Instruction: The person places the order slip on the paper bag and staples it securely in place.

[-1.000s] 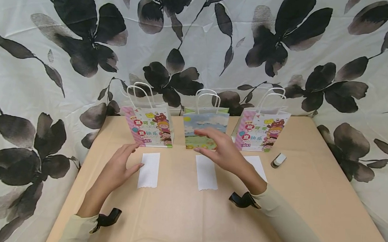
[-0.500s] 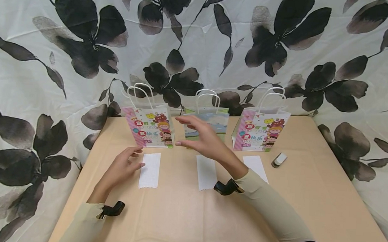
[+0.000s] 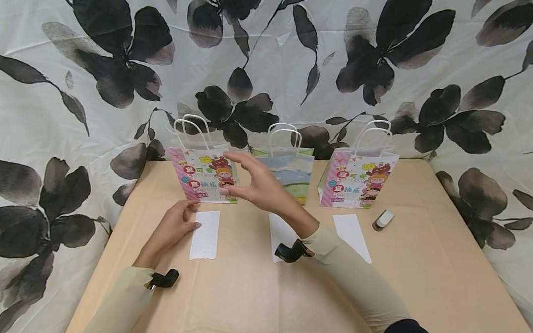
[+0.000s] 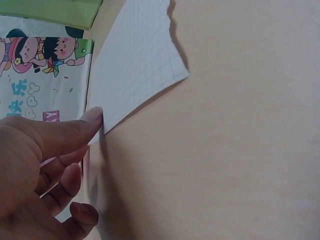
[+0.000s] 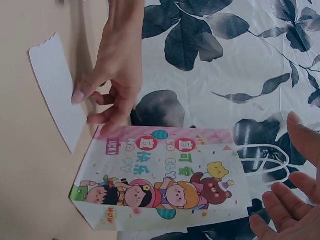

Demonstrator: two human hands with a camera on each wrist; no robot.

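Observation:
My left hand (image 3: 172,227) is at the left edge of a white gridded paper slip (image 3: 205,236) with a torn near end. In the left wrist view its thumb touches the slip's edge, and the other fingers are loosely bent below. A pink and white paper gift bag (image 3: 196,176) with cartoon figures and white handles stands just behind that slip. My right hand (image 3: 267,189) hovers in front of the gap between this bag and the middle one, thumb and fingers spread apart. The right wrist view shows it (image 5: 295,200) beside the bag's handles, holding nothing.
A blue and green gift bag (image 3: 295,172) stands in the middle, a second pink one (image 3: 360,178) at right. Two more slips lie before them, a middle slip (image 3: 280,229) and a right slip (image 3: 350,232). A small white, dark-ended cylinder (image 3: 383,220) lies farther right. Floral cloth (image 3: 315,79) hangs behind.
My right hand has moved left from before the middle bag towards the left bag. My left hand has shifted slightly right, its thumb now touching the left slip's edge.

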